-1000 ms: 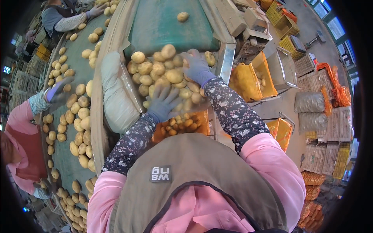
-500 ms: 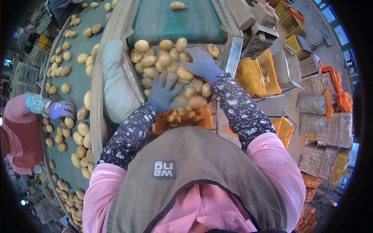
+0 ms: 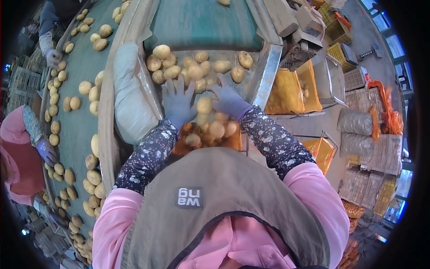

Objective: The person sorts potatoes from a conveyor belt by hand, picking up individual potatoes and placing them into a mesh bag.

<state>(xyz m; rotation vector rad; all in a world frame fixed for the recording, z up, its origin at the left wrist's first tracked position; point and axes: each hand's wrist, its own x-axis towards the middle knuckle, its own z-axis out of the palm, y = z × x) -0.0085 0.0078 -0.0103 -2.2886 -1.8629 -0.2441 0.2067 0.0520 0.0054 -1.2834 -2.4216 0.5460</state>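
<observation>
My left hand (image 3: pixel 178 102) and my right hand (image 3: pixel 230 99), both in blue-grey gloves, lie flat with fingers spread on a pile of potatoes (image 3: pixel 195 69) at the near end of a green conveyor belt (image 3: pixel 204 22). Neither hand grips anything. Between and below my hands, loose potatoes (image 3: pixel 210 130) sit in the mouth of an orange mesh sack (image 3: pixel 234 142). A single potato (image 3: pixel 204 105) lies between my wrists. My patterned sleeves and grey vest hide the lower part of the sack.
A stuffed white sack (image 3: pixel 130 98) lies left of the pile. A second curved belt (image 3: pixel 76 112) carries many potatoes at the left, where other people's gloved hands (image 3: pixel 47 150) work. Orange-lined bins (image 3: pixel 289 92), filled mesh sacks (image 3: pixel 358 121) and stacked crates stand at the right.
My hands have opened flat and slid toward me, pulling potatoes off the belt end into the orange sack. The pile on the belt has thinned. The view shifted slightly.
</observation>
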